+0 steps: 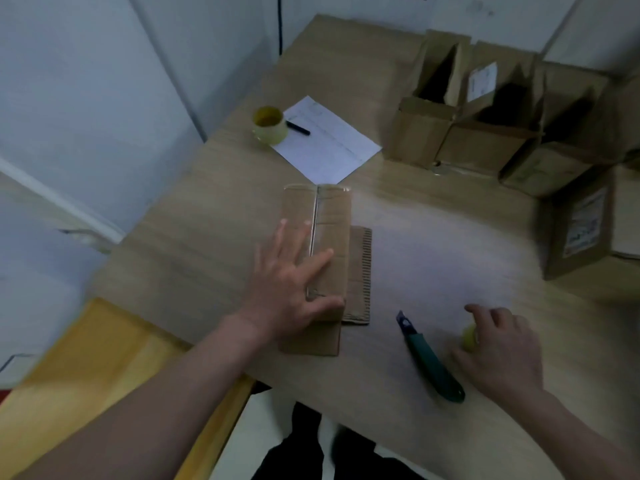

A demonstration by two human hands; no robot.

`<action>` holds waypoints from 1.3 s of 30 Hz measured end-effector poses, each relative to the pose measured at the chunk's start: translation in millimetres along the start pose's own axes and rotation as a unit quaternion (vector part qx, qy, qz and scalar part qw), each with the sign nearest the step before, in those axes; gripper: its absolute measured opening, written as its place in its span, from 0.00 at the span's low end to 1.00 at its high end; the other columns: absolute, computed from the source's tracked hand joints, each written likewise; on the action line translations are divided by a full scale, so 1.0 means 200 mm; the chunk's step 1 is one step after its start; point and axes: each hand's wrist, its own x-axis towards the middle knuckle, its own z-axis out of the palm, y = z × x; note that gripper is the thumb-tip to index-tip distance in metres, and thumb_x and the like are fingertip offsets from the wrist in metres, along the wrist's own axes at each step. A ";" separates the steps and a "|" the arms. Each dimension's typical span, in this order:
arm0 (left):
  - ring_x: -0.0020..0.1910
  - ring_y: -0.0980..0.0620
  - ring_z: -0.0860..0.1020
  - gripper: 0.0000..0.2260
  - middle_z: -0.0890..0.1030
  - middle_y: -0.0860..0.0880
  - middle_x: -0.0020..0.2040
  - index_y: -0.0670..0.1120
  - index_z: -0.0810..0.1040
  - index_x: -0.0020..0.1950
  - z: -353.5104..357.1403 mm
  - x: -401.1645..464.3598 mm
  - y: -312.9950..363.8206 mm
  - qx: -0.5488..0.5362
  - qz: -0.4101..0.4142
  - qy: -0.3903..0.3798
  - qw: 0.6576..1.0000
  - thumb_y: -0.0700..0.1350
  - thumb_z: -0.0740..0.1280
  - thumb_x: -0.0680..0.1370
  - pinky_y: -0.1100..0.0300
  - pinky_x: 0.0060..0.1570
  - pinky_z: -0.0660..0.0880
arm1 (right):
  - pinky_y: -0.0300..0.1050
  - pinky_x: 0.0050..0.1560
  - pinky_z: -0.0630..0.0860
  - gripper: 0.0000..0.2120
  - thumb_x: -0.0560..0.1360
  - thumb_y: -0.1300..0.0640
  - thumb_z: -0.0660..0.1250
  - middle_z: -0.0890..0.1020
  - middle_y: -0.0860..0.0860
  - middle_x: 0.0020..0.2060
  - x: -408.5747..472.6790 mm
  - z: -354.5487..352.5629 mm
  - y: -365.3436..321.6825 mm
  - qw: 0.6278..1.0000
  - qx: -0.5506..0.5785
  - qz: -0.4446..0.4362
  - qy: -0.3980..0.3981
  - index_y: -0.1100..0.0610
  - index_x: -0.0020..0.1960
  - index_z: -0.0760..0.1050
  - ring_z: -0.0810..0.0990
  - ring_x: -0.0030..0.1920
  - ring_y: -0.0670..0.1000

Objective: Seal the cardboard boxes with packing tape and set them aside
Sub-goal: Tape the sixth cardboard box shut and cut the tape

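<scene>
A narrow cardboard box (pixel 332 223) lies closed on the wooden table (pixel 433 244), with clear tape along its centre seam. My left hand (pixel 291 282) rests flat on the box's near end, fingers spread and straight. A side flap (pixel 360 275) sticks out at the box's right. My right hand (pixel 502 348) sits on the table to the right, its fingers curled round a small yellowish tape roll (pixel 470 337) that is mostly hidden. A green-handled utility knife (pixel 429 358) lies between my two hands, blade end pointing away.
Several open cardboard boxes (pixel 485 116) stand at the back right, and one with a label (pixel 578 230) at the right edge. A yellow tape roll (pixel 268 124), a black pen (pixel 298 128) and a paper sheet (pixel 329 140) lie at the back. White wall on the left.
</scene>
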 end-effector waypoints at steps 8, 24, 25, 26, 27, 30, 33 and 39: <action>0.75 0.31 0.57 0.37 0.66 0.39 0.75 0.47 0.75 0.69 0.18 -0.02 -0.04 -0.007 0.014 0.034 0.999 0.72 0.57 0.72 0.37 0.68 0.61 | 0.49 0.74 0.56 0.32 0.78 0.31 0.49 0.57 0.54 0.78 0.08 -0.18 -0.71 0.884 0.392 -0.232 0.102 0.46 0.77 0.62 0.56 0.76 0.52; 0.59 0.53 0.77 0.20 0.79 0.41 0.60 0.41 0.79 0.63 0.28 -0.02 0.03 -0.319 -0.227 0.305 0.868 0.53 0.59 0.82 0.69 0.59 0.71 | 0.27 0.58 0.69 0.18 0.75 0.42 0.55 0.66 0.53 0.64 0.21 -0.04 -0.98 0.796 0.570 -0.181 0.095 0.44 0.62 0.71 0.69 0.64 0.47; 0.58 0.54 0.76 0.22 0.77 0.39 0.60 0.40 0.79 0.63 0.30 -0.03 0.00 -0.288 -0.199 0.283 0.893 0.55 0.59 0.81 0.70 0.59 0.70 | 0.29 0.57 0.70 0.18 0.75 0.42 0.55 0.65 0.51 0.64 0.21 -0.05 -0.97 0.806 0.552 -0.194 0.086 0.43 0.63 0.70 0.69 0.63 0.47; 0.57 0.56 0.75 0.23 0.76 0.38 0.59 0.40 0.79 0.63 0.29 -0.04 -0.01 -0.274 -0.183 0.271 0.905 0.57 0.59 0.81 0.71 0.59 0.70 | 0.29 0.57 0.70 0.19 0.75 0.41 0.56 0.65 0.50 0.64 0.22 -0.06 -0.95 0.816 0.534 -0.207 0.076 0.43 0.63 0.69 0.69 0.63 0.47; 0.57 0.57 0.74 0.23 0.75 0.38 0.60 0.40 0.79 0.63 0.28 -0.04 -0.02 -0.272 -0.173 0.266 0.908 0.57 0.60 0.81 0.72 0.59 0.69 | 0.29 0.56 0.70 0.19 0.74 0.41 0.57 0.65 0.50 0.63 0.23 -0.09 -0.92 0.822 0.522 -0.217 0.065 0.43 0.63 0.69 0.69 0.62 0.47; 0.59 0.56 0.73 0.20 0.74 0.38 0.61 0.42 0.78 0.64 0.27 -0.05 -0.02 -0.306 -0.171 0.247 0.903 0.53 0.62 0.79 0.72 0.60 0.69 | 0.37 0.53 0.72 0.20 0.73 0.39 0.58 0.72 0.52 0.59 0.30 -0.21 -0.85 0.836 0.508 -0.204 0.045 0.47 0.60 0.72 0.73 0.58 0.49; 0.61 0.50 0.75 0.18 0.73 0.39 0.62 0.43 0.78 0.65 0.27 -0.04 -0.01 -0.325 -0.186 0.242 0.895 0.49 0.61 0.78 0.67 0.61 0.70 | 0.51 0.63 0.68 0.30 0.74 0.35 0.56 0.67 0.54 0.70 0.46 -0.37 -0.89 0.919 0.340 -0.157 0.120 0.49 0.71 0.65 0.67 0.69 0.56; 0.63 0.48 0.74 0.18 0.73 0.42 0.64 0.45 0.78 0.64 0.28 -0.03 0.01 -0.320 -0.203 0.237 0.895 0.48 0.61 0.77 0.62 0.62 0.70 | 0.54 0.68 0.63 0.33 0.79 0.33 0.48 0.64 0.53 0.74 0.77 -0.47 -1.19 0.962 0.098 -0.248 0.064 0.51 0.77 0.57 0.60 0.74 0.56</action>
